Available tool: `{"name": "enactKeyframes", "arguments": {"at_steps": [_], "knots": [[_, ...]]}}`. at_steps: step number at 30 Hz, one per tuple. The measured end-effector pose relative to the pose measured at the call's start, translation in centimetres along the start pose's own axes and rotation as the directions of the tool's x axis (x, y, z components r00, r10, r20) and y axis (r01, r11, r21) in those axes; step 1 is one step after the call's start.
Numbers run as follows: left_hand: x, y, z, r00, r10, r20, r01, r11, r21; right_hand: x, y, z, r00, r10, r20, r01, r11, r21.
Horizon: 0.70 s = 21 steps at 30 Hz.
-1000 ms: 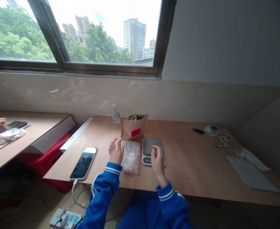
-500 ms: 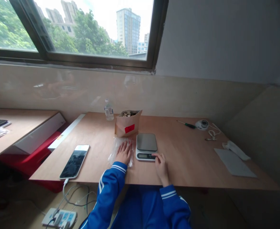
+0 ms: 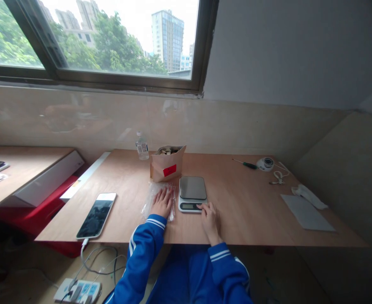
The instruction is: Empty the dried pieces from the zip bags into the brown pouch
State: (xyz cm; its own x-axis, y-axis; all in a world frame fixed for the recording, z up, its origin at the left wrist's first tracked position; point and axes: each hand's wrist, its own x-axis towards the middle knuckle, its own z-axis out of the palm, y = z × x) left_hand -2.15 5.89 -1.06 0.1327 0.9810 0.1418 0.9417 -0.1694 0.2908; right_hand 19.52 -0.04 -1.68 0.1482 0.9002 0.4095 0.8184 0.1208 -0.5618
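My left hand (image 3: 161,203) lies flat, fingers spread, on a pile of clear plastic bags (image 3: 148,207). To its right is a kitchen scale (image 3: 192,188) with a bare steel platform and a dark front panel with a small display. My right hand (image 3: 209,217) rests at the scale's front right corner, a fingertip on the panel's buttons. It grips nothing. Behind the plastic bags stands an open brown paper pouch (image 3: 167,166) with a red label; pale, flat pieces that I cannot identify show in its mouth.
A phone (image 3: 97,215) with a plugged-in cable lies at left. Behind the pouch stands a water bottle (image 3: 142,147). At right are a screwdriver (image 3: 249,165), a white dome camera (image 3: 265,164) with its cord, and a grey sheet (image 3: 306,213). A power strip (image 3: 78,291) lies below.
My right fingertip has shifted slightly left along the scale's panel, and that hand sits closer to the scale. My left hand stays on the plastic bags. The view has turned slightly right.
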Motion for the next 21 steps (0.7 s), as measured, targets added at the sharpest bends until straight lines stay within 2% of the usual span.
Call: {"name": "enactKeyframes", "arguments": {"at_steps": [3,7,11,14,16,18,21], "knots": [[-0.1,0.2,-0.3,1.0,0.001,0.002,-0.001,1.0,0.0,0.2,-0.5,-0.3,1.0,-0.007,0.001,0.007,0.995,-0.104],[-0.2,0.5,-0.8,1.0,-0.01,0.015,0.01,1.0,0.0,0.6,-0.7,-0.9,1.0,0.001,0.01,0.0,0.997,-0.078],[0.0,0.6,-1.3,0.998,-0.033,0.057,0.034,0.999,-0.017,1.0,-0.1,-1.8,0.999,-0.031,0.04,0.024,0.987,0.157],[0.3,1.1,-2.6,1.0,0.017,0.011,-0.016,0.995,-0.098,1.4,1.2,-2.4,0.996,0.07,-0.057,-0.046,0.937,0.346],[0.7,1.9,-4.7,0.996,0.066,-0.064,-0.077,0.978,-0.195,1.7,2.5,-2.6,0.971,0.199,-0.131,-0.127,0.899,0.419],[1.1,3.2,-8.0,0.978,0.137,-0.159,-0.178,0.942,-0.286,1.9,3.8,-2.6,0.925,0.341,-0.166,-0.229,0.852,0.472],[2.1,5.2,-14.1,0.888,0.166,-0.429,-0.321,0.892,-0.319,2.0,5.3,-2.3,0.85,0.498,-0.172,-0.344,0.772,0.534]]}}
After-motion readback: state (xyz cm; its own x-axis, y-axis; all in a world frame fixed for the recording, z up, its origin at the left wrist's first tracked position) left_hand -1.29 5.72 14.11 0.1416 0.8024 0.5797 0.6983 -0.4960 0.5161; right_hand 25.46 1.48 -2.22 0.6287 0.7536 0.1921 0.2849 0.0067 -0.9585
